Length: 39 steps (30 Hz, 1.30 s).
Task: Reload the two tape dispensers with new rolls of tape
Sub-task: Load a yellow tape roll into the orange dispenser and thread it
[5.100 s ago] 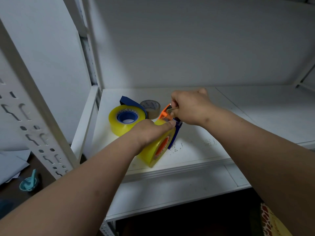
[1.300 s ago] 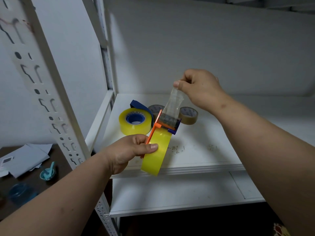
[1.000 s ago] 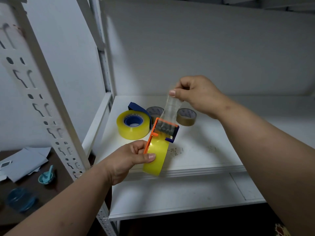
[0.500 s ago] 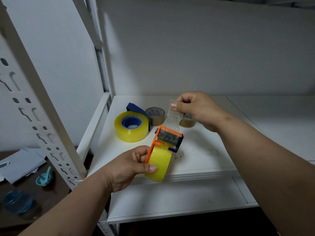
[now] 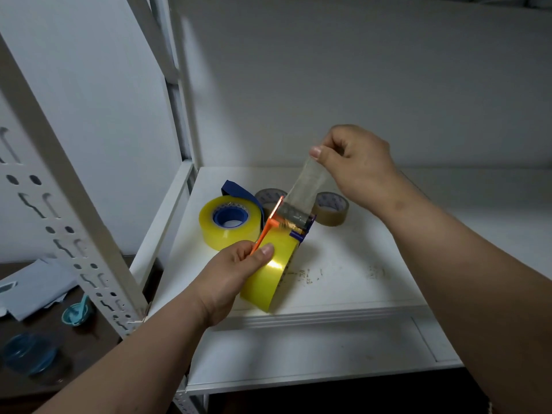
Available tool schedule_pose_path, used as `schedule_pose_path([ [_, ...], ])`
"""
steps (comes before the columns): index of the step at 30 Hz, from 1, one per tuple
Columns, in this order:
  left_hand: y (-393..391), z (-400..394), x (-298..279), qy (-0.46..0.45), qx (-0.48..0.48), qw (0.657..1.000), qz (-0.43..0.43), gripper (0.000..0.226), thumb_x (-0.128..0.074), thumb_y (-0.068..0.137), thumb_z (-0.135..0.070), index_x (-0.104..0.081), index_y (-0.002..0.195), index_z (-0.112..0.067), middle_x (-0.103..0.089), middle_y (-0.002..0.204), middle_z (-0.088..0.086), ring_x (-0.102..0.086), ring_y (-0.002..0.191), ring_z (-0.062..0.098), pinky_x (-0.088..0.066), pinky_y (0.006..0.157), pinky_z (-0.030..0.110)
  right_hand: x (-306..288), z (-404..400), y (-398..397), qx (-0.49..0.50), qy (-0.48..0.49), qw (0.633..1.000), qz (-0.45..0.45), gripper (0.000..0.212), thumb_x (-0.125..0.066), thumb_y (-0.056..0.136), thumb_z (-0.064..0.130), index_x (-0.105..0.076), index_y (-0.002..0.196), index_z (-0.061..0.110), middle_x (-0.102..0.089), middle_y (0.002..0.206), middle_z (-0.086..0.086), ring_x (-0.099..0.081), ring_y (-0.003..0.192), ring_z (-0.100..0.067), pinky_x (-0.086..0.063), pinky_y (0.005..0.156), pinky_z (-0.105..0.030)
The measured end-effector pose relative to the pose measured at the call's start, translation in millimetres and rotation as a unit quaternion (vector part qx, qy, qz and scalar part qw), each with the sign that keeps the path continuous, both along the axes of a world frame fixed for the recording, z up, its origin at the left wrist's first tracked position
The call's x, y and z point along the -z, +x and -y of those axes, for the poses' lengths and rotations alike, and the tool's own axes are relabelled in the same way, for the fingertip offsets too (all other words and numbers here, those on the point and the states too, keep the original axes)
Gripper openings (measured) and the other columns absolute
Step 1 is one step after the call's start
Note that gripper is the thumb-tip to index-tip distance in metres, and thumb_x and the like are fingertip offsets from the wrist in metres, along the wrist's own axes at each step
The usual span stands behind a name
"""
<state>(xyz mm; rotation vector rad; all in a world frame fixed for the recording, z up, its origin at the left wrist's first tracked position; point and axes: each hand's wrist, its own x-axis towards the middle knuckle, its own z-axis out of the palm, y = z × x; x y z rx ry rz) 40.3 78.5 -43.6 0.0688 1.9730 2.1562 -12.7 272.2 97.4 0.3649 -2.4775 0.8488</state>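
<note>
My left hand (image 5: 231,279) grips an orange tape dispenser (image 5: 270,227) loaded with a yellow roll of tape (image 5: 274,276), held just above the shelf's front. My right hand (image 5: 355,162) pinches the clear tape end (image 5: 304,186), which stretches up from the dispenser's roller. Behind it on the white shelf (image 5: 343,264) lies a second yellow roll on a blue dispenser (image 5: 230,222). Two brown cardboard cores (image 5: 331,209) lie at the back, one partly hidden by the held dispenser.
A white perforated rack post (image 5: 59,210) rises at the left. A lower white ledge (image 5: 313,351) juts out under the shelf. Below left, a dark table carries papers (image 5: 33,291) and small blue dishes (image 5: 76,313).
My right hand has risen and drawn the clear tape strip longer again after dipping toward the shelf. My left hand keeps hold of the orange dispenser.
</note>
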Motion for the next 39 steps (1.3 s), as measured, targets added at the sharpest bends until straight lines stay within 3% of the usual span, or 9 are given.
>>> schedule_pose_path([
  [6,-10,-7,-5,-0.021,-0.068,0.997,0.016,0.114,-0.07,0.041,-0.085,-0.06,0.101,0.012,-0.066,0.095,0.034,-0.061,0.08,0.037,-0.05,0.08,0.052,-12,-8,-11,0.034,-0.076,0.996,-0.007,0.025,-0.058,0.087,0.033,-0.055,0.071,0.015,-0.05,0.062,0.011,-0.053,0.074,-0.022,-0.042,0.088,-0.044],
  [9,-5,-4,-6,-0.021,-0.04,0.999,0.017,0.114,-0.07,0.045,-0.084,-0.062,0.11,0.01,-0.066,0.108,0.035,-0.063,0.1,0.052,-0.047,0.095,0.062,-10,-10,-19,0.025,-0.081,0.996,0.024,0.026,-0.06,0.086,0.035,-0.059,0.075,0.011,-0.054,0.066,0.002,-0.055,0.077,-0.028,-0.044,0.087,-0.047],
  [12,-3,9,0,-0.013,0.007,0.999,0.029,0.093,-0.073,0.064,-0.066,-0.06,0.118,0.008,-0.065,0.115,0.033,-0.062,0.105,0.05,-0.044,0.099,0.06,-1,-14,-25,0.02,-0.085,0.995,0.054,0.025,-0.062,0.085,0.035,-0.062,0.077,0.012,-0.06,0.073,-0.003,-0.058,0.08,-0.029,-0.046,0.085,-0.043],
  [17,-5,24,4,0.039,0.083,0.995,0.046,0.048,-0.077,0.066,-0.018,-0.069,0.11,-0.002,-0.072,0.106,0.018,-0.066,0.096,0.031,-0.05,0.09,0.041,10,-15,-33,-0.015,-0.14,0.986,0.087,0.022,-0.066,0.083,0.029,-0.061,0.068,0.015,-0.057,0.066,-0.005,-0.05,0.062,-0.018,-0.038,0.059,-0.029],
  [21,-1,27,10,0.067,0.096,0.992,0.042,0.032,-0.072,0.07,-0.005,-0.075,0.102,-0.01,-0.074,0.101,0.013,-0.069,0.091,0.026,-0.054,0.085,0.035,30,-16,-34,-0.043,-0.193,0.969,0.146,0.023,-0.069,0.083,0.026,-0.063,0.07,0.008,-0.06,0.066,-0.008,-0.053,0.06,-0.016,-0.047,0.064,-0.034],
  [24,3,25,9,0.088,0.119,0.988,0.037,0.039,-0.075,0.068,-0.003,-0.074,0.107,-0.008,-0.074,0.105,0.014,-0.069,0.095,0.026,-0.055,0.087,0.034,52,-13,-32,-0.087,-0.219,0.947,0.218,0.023,-0.068,0.084,0.027,-0.064,0.073,0.008,-0.065,0.075,-0.013,-0.057,0.068,-0.022,-0.05,0.07,-0.046],
  [27,2,21,5,0.092,0.139,0.985,0.031,0.048,-0.074,0.068,0.001,-0.067,0.116,-0.001,-0.071,0.111,0.018,-0.067,0.1,0.029,-0.054,0.091,0.037,68,-7,-26,-0.136,-0.232,0.927,0.263,0.02,-0.068,0.084,0.029,-0.061,0.068,0.018,-0.06,0.06,0.008,-0.053,0.054,-0.005,-0.042,0.063,-0.027],
  [34,3,14,12,0.045,0.12,0.991,0.037,0.057,-0.07,0.067,0.009,-0.057,0.122,0.011,-0.061,0.124,0.035,-0.059,0.108,0.039,-0.046,0.101,0.054,87,-1,-14,-0.147,-0.227,0.913,0.305,0.016,-0.069,0.083,0.023,-0.064,0.069,0.018,-0.064,0.057,0.013,-0.057,0.056,0.002,-0.041,0.067,-0.02],
  [39,8,12,19,0.012,0.123,0.992,0.032,0.063,-0.075,0.065,0.004,-0.054,0.124,0.013,-0.057,0.125,0.04,-0.059,0.107,0.038,-0.044,0.101,0.056,95,-2,-11,-0.114,-0.233,0.902,0.345,0.016,-0.076,0.076,0.027,-0.066,0.082,0.016,-0.066,0.076,0.006,-0.06,0.07,-0.004,-0.043,0.068,-0.02],
])
